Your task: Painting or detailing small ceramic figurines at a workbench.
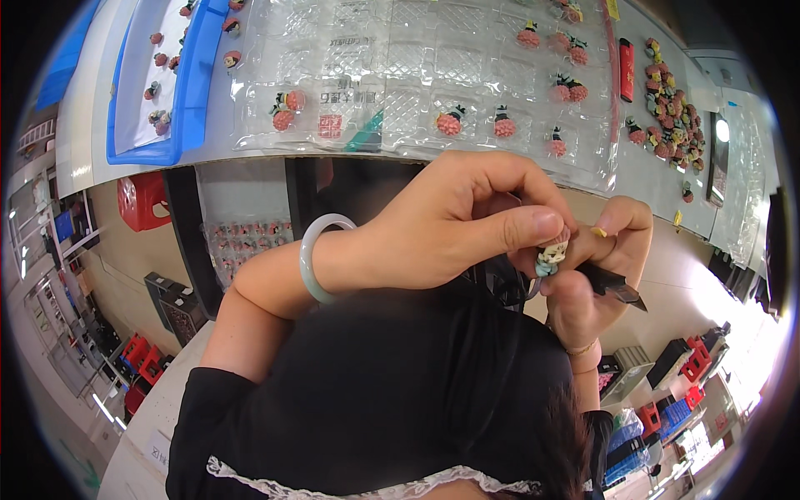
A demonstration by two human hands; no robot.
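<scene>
My left hand [475,221], with a pale bangle on its wrist, pinches a small painted figurine [552,257] between thumb and fingers. The figurine has a pink top, a cream face and a bluish lower part. Close against it, my right hand [604,250] is curled, with a dark, flat tool with a pointed, blade-like end [621,290] sticking out of its grip. A tiny yellow piece [598,232] shows at a right fingertip; whether it is held or stuck there I cannot tell. Both hands are over the table's near edge, in front of my body.
A clear plastic tray [400,108] with shallow compartments holds several pink figurines. A blue bin [193,92] with more stands at left. At right lie a heap of figurines [675,117] and a red lighter-like object [627,71]. A red stool [143,202] stands below left.
</scene>
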